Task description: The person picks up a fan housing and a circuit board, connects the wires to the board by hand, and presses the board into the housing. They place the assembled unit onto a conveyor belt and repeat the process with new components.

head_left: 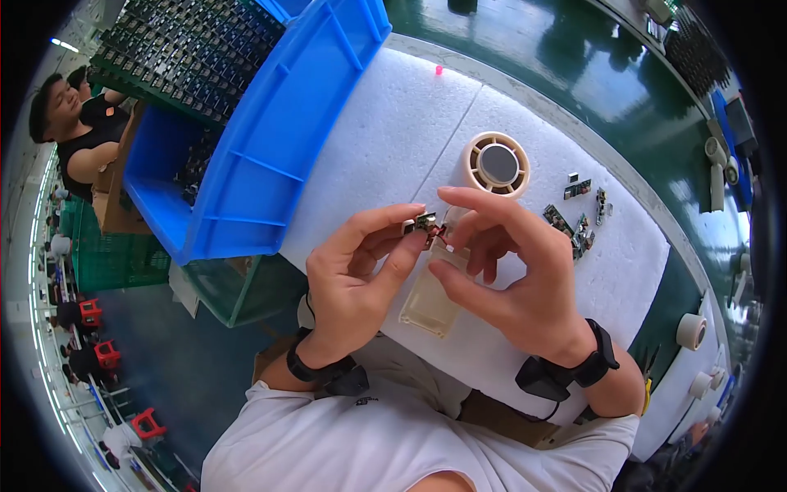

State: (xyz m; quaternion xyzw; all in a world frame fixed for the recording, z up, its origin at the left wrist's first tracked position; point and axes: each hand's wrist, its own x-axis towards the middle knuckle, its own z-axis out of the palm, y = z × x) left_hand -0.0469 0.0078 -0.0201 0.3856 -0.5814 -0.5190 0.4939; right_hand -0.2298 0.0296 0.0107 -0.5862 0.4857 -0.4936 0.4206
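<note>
Head view: the left hand (pixel 352 275) was closed in a pinch, gripping a small board (pixel 425 221) between thumb and forefinger. The board was above the middle of the sheet (pixel 369 139), with its parts facing up. Red wires (pixel 437 234) ran from the board toward the housing (pixel 430 299), a cream open-topped case with its lower end toward the sheet's near edge. The right hand (pixel 525 275) was curled at the upper end of the housing, thumb and forefinger spread apart (whether its other fingers gripped the wires or the housing could not be told).

Beyond the hands, the round part (pixel 498 164) was positioned near the sheet's far edge, its grey disc facing up. Loose boards (pixel 559 220) were grouped toward the right corner. A pink piece (pixel 438 70) was located by the far edge. Beside the left edge, the blue bin (pixel 262 160) carried stacked panels (pixel 184 61) of boards. Each wrist carried a black band (pixel 596 361).
</note>
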